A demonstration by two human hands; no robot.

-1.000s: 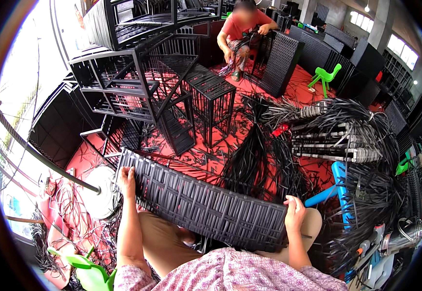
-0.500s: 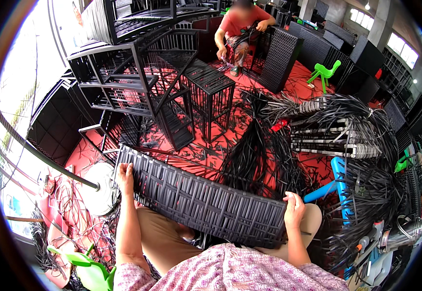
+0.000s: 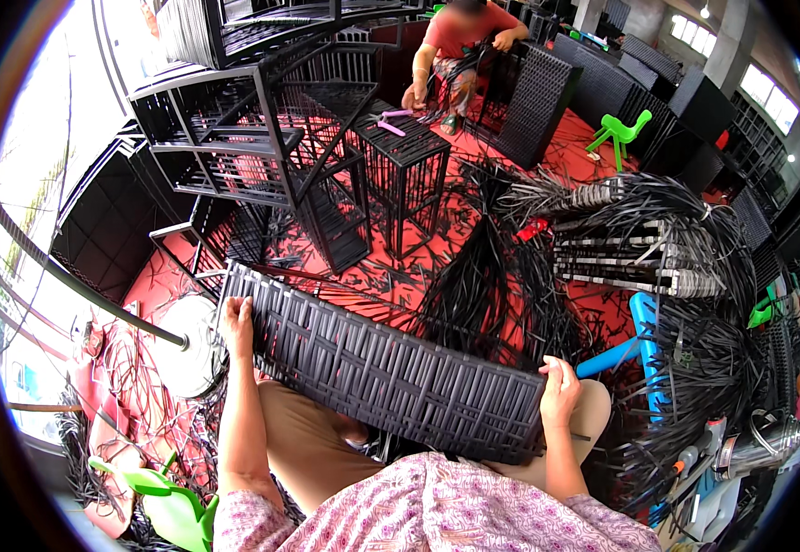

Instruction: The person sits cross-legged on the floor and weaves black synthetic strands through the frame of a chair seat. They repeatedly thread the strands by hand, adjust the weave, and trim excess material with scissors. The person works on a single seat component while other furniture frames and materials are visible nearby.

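Across my lap lies a long black woven panel (image 3: 386, 368) of flat strips, tilted with its left end higher and farther off. My left hand (image 3: 237, 322) grips the panel's left end, fingers bent over the edge. At the opposite end my right hand (image 3: 558, 382) is curled around the right edge. Loose black strips (image 3: 473, 285) hang and lie in a bundle just beyond the panel.
Black slatted frames (image 3: 400, 152) stand ahead; a purple-handled cutting tool (image 3: 392, 124) is on one. A person in a red shirt (image 3: 460, 41) sits beyond. Blue-legged furniture (image 3: 644, 345) and strip piles stand right, a round white base (image 3: 188, 345) left, a green chair (image 3: 174, 511) lower left.
The panel's left end has risen slightly with my left hand, and both hands still hold it. The co-worker's purple-handled tool has moved from beside the slatted frame to over its top.
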